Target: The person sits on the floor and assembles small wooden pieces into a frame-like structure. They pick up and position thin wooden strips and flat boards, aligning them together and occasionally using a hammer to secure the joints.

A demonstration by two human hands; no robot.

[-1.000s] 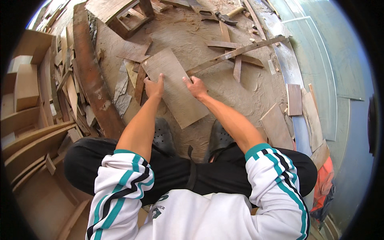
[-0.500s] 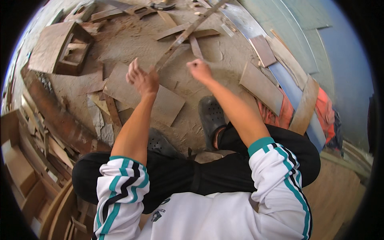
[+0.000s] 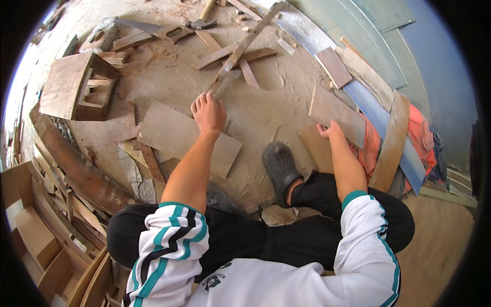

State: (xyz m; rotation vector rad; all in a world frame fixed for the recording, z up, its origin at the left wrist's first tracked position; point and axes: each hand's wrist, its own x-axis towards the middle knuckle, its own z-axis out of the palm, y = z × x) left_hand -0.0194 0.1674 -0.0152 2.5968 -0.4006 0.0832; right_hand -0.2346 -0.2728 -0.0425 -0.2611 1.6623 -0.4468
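My left hand (image 3: 208, 113) is at the near end of a long narrow wooden strip (image 3: 240, 50). Its fingers are slightly bent and apart, and no grip on the strip shows. A wide flat board (image 3: 179, 134) lies on the ground beneath my left wrist and forearm. My right hand (image 3: 330, 130) is at the lower edge of a rectangular wooden board (image 3: 335, 110) on the right. The fingers there are loosely curved with a gap between them; part of them is hidden. A browner board (image 3: 316, 148) lies just below that hand.
A hammer (image 3: 202, 23) and a handsaw (image 3: 176, 34) lie at the far side. An open wooden box (image 3: 69, 87) stands on the left. Crossed wood pieces (image 3: 250, 56) lie under the strip. Orange sheeting (image 3: 418, 138) and a blue plank (image 3: 371, 110) are on the right.
My right hand has moved right and nearer, from the middle to the edge of the right-hand board. My left hand has shifted right and lowered toward the strip's end. The view has shifted slightly.
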